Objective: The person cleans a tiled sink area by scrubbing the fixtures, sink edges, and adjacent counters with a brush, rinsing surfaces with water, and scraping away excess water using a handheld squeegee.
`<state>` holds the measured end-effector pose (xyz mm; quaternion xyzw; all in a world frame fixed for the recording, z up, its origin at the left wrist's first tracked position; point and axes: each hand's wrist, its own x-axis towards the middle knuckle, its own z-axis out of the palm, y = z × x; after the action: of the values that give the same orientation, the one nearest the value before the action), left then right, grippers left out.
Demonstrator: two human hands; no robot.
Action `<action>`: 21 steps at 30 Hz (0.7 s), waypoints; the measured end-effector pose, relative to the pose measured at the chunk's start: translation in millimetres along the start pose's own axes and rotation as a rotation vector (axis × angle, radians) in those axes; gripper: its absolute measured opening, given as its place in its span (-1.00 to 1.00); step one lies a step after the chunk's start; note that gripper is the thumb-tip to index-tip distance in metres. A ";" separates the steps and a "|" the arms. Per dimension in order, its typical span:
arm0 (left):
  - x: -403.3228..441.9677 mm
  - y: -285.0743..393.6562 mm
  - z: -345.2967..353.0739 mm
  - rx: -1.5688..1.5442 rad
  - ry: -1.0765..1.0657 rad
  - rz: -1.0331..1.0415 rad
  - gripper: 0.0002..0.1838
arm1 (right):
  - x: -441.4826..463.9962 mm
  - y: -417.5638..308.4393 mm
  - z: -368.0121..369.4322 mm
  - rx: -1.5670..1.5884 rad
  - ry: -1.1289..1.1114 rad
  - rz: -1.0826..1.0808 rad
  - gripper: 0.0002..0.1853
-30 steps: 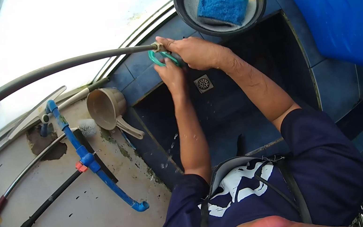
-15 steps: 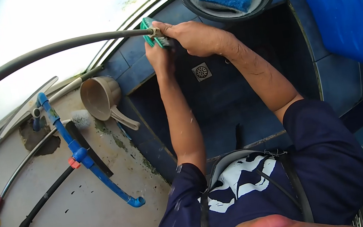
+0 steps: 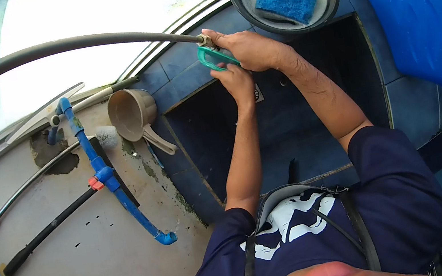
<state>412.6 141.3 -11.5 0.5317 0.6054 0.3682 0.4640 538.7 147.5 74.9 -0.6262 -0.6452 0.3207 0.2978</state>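
My left hand [image 3: 237, 82] is wrapped round a green loop-handled brush [image 3: 207, 59], whose bristle side is mostly hidden by my fingers. Just beyond it, my right hand [image 3: 253, 50] grips the metal-fitted end of a grey-brown hose [image 3: 84, 42], with the thumb laid along the fitting. The hose arcs in from the left. Both hands are close together over the far edge of a dark blue tiled basin [image 3: 325, 139]. To their upper right stands a black tub [image 3: 333, 1] of foamy water, with a blue sponge [image 3: 286, 0] in it.
A beige dipper [image 3: 128, 115] sits left of the basin. Blue pipework [image 3: 102, 171], a white-headed toilet brush [image 3: 107, 137] and a black-handled squeegee [image 3: 52, 240] are on the pale surface at left. A large blue plastic container [image 3: 422, 19] stands at right.
My left hand has turned the brush and shifted right and down, so its green loop handle now shows. The hose end has moved right with my right hand.
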 end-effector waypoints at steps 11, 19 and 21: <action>17.2 12.3 0.5 0.065 0.214 0.144 -0.70 | -0.3 6.6 0.3 -0.005 -0.011 -0.035 -0.05; -17.8 16.0 6.0 -0.263 0.101 0.029 -0.54 | -3.3 4.8 -0.3 -0.040 0.022 -0.041 -0.02; -21.7 22.1 12.8 -0.349 0.095 0.040 -0.51 | -2.4 3.6 0.6 -0.011 0.017 -0.012 0.00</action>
<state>431.5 122.9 9.2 0.4371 0.5428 0.5016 0.5126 540.5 145.0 71.8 -0.6265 -0.6482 0.3102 0.3018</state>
